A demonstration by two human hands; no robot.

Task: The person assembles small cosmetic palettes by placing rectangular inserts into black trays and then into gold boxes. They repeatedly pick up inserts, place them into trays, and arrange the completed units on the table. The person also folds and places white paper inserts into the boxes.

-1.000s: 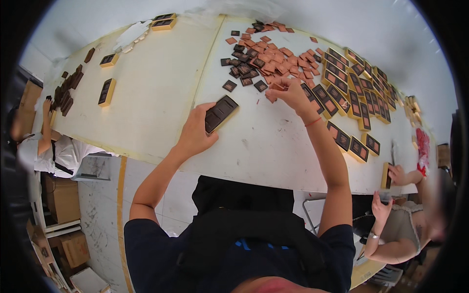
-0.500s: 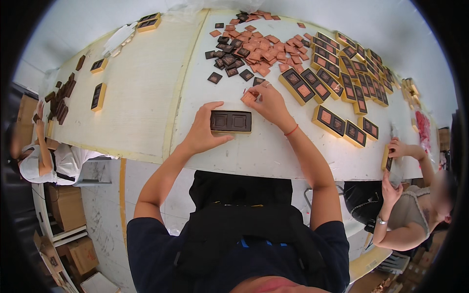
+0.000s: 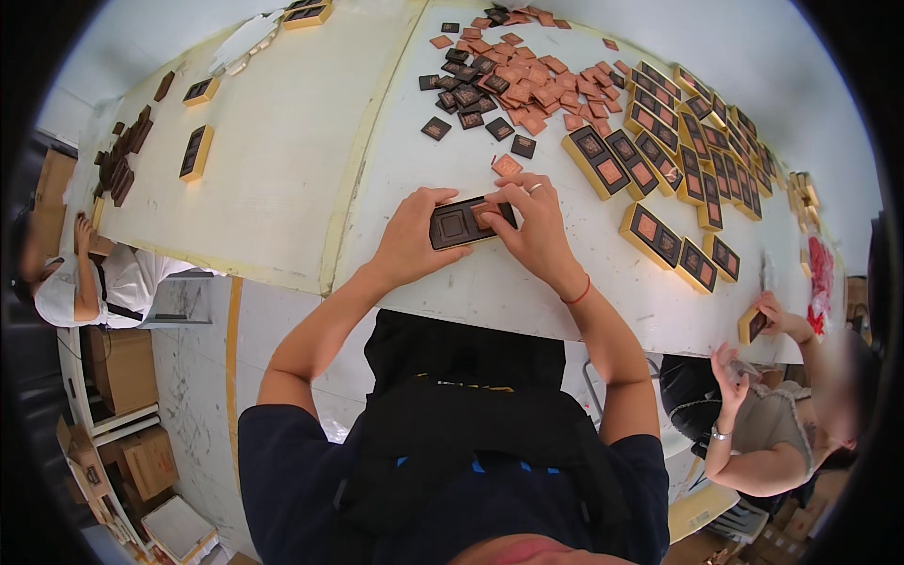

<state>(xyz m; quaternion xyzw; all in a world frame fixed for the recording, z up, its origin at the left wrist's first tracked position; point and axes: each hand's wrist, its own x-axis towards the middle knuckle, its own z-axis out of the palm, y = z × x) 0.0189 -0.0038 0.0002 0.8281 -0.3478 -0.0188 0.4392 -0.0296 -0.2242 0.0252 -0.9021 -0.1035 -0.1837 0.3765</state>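
My left hand [image 3: 410, 235] grips the left end of a shallow black box [image 3: 453, 225] with gold sides, thumb on the near edge and fingers at the far edge. Its left square recess is bare. Over the right recess, my right hand [image 3: 535, 226] pinches a small copper-coloured square [image 3: 485, 215] that is partly covered by the fingers; whether it is fully seated cannot be seen. Just beyond the right hand lies another copper square [image 3: 508, 166] with a bit of red at its corner. A loose black square [image 3: 524, 146] rests behind it.
A heap of copper squares [image 3: 541, 87] and black squares [image 3: 466, 94] spreads across the far table. Filled gold-sided boxes [image 3: 596, 162] stand to the right. At right, a co-worker's hand holds a box [image 3: 751, 325]; another person [image 3: 113, 287] sits at far left beside dark pieces [image 3: 122, 169].
My right hand has come toward me from the far side, bringing a copper square to the box's right recess. The box is tilted slightly. The co-worker's hands at right have moved apart.
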